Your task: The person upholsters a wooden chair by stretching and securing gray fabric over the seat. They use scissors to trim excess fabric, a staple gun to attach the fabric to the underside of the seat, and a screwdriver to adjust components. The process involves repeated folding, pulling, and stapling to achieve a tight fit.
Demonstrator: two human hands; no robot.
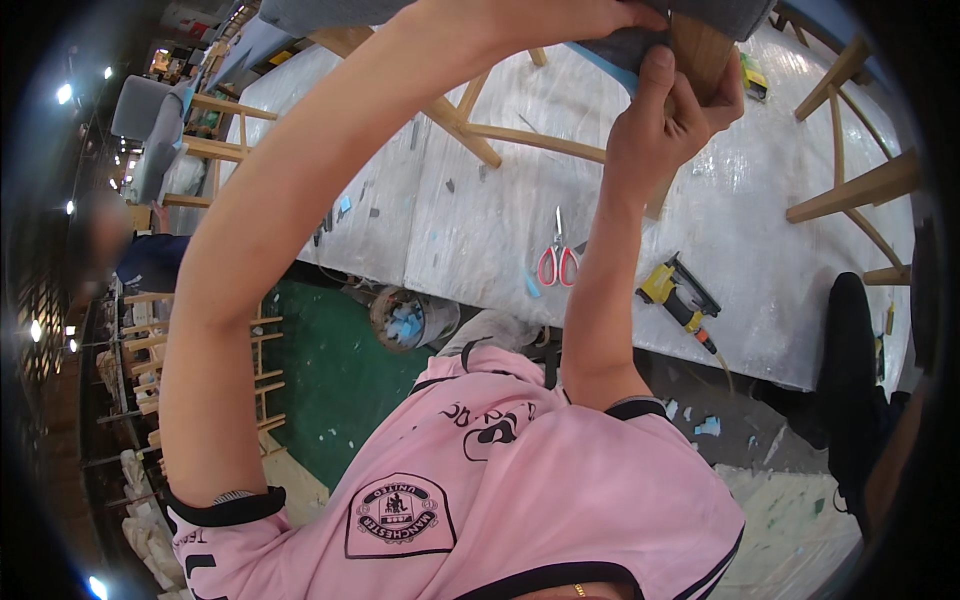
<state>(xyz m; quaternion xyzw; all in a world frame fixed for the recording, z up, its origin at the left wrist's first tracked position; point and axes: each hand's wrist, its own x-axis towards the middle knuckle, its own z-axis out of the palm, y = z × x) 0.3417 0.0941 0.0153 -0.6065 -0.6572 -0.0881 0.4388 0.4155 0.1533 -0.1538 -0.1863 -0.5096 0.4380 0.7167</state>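
The right hand (668,112) is clamped around a wooden chair leg (700,52) at the far edge of the scene, thumb up, pressing grey fabric (622,45) against the wood. The left hand (560,15) reaches across from the left and lies closed over the same grey fabric, beside the right hand; its fingers are mostly cut off by the picture's rim, so how tightly it grips I cannot tell.

Below the hands lies a table covered in clear plastic sheet (470,230). On it I count one pair of scissors (558,262) with red handles, near the table's near edge, and one yellow and black pneumatic stapler (680,295) just to their right (its hose trails off the edge). Small blue and grey scraps dot the sheet.

One bucket (405,320) of blue scraps stands on the green floor (330,380). Two bare wooden chair frames (860,190) show at the far right, and one rack of wooden frames (150,370) at the left.
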